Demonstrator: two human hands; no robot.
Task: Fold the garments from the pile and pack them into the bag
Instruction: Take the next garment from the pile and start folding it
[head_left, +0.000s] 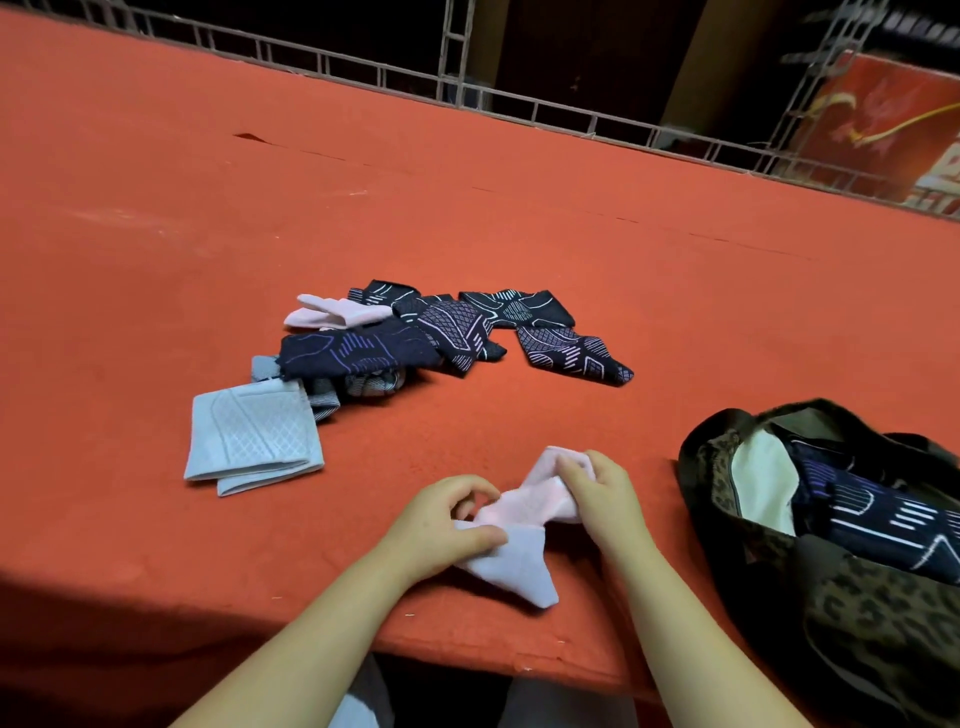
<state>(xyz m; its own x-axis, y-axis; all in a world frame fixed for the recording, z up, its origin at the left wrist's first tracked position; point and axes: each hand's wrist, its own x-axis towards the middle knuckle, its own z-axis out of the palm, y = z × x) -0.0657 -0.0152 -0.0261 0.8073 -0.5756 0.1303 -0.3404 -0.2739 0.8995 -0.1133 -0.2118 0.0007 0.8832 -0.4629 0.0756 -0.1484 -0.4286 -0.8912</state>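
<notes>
A small pale pink and white garment (519, 540) lies near the front edge of the red table (208, 234). My left hand (441, 525) pinches its near-left part between thumb and fingers. My right hand (597, 493) grips its far-right end with curled fingers. The pile (415, 338) of dark navy patterned garments sits further back, with another pink piece (332, 312) at its left and a folded light grey one (254, 436) in front. A leopard-print bag (857, 597) stands open at the right, with dark patterned garments (883, 514) inside.
A metal truss railing (467, 93) runs along the table's far edge. Beyond it at the upper right is a red banner (883, 119). The table's front edge runs just below my wrists.
</notes>
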